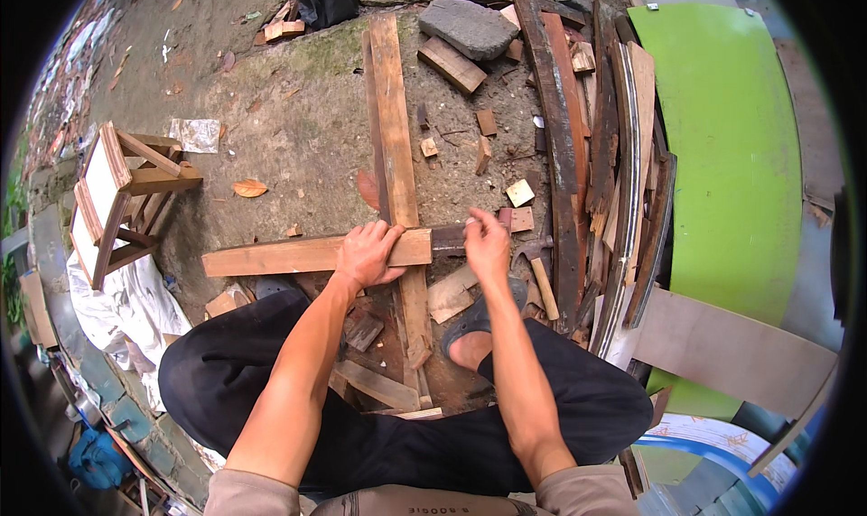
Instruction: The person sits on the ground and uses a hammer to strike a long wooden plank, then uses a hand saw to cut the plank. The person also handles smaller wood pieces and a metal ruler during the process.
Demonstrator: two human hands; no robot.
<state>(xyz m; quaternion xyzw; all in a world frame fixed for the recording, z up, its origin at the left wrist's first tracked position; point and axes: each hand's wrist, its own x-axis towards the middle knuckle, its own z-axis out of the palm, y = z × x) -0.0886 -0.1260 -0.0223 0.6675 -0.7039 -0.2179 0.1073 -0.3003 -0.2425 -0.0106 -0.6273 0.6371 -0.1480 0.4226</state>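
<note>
A light brown wooden plank [271, 256] lies crosswise over a long upright-running board [395, 110] on the ground before me. My left hand [368, 254] is wrapped over the plank near its right end, thumb toward that end. Just past this end, my right hand [489, 245] is closed, fingers curled and thumb side up. Whatever it may pinch is too small or hidden to make out. A dark flat strip [448, 238] spans the space between the plank's end and my right hand. Close by the right hand lies what looks like a hammer with a pale wooden handle [545, 288].
Wood offcuts [487, 121] and a grey concrete block [470, 27] lie ahead. Long dark boards [553, 146] are stacked at the right beside a green panel [731, 155]. A small wooden frame [126, 195] stands at the left, near white cloth [117, 308]. My shod foot [465, 331] is beneath my right arm.
</note>
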